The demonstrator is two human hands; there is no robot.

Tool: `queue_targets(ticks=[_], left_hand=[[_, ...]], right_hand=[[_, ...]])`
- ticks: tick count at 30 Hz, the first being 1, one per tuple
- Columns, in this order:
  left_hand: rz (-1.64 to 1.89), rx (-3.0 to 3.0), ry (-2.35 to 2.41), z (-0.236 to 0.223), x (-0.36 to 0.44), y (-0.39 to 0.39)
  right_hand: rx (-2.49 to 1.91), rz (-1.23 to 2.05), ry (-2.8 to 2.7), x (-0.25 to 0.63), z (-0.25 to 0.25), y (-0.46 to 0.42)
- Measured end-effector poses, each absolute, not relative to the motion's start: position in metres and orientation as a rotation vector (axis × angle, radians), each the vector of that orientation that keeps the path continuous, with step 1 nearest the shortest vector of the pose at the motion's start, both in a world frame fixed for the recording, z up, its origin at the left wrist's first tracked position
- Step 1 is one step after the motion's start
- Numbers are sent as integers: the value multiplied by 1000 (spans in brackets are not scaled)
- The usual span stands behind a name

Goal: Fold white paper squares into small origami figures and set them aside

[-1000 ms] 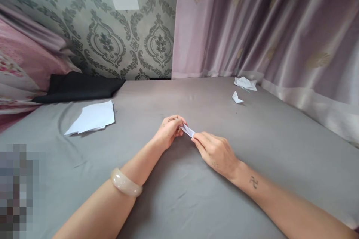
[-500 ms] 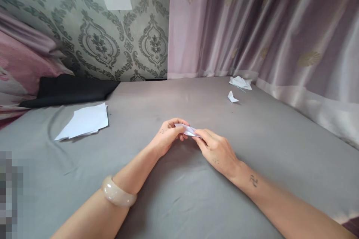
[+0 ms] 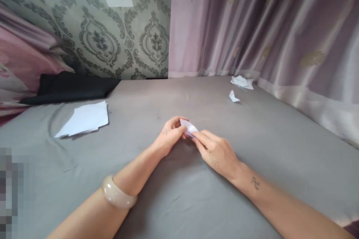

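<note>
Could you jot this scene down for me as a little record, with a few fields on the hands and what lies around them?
Left hand: grips one end of the small paper, thumb on top
Right hand: grips the other end of it
Worn: bangle on the left forearm
Surface: grey cloth
Left side: white sheets, overlapping; black fabric behind them
Far right: folded piece; paper heap just beyond it
Backdrop: patterned wall; pinkish curtain
</note>
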State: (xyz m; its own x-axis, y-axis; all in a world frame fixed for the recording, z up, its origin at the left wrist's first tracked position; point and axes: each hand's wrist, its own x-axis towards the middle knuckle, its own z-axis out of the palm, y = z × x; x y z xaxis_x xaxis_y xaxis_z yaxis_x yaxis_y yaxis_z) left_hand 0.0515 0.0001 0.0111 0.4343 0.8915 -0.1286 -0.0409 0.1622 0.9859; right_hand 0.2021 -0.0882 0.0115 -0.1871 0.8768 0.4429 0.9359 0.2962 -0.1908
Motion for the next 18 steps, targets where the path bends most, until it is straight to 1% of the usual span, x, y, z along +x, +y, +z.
queue_targets(ticks=[9,18], left_hand=[[805,1048,780,11,61,-15],[816,988,1030,17,58,-12]], right_hand=[[-1677,-268,-2056,198,7,-88],[-1606,-287,-2096,193,8,-90]])
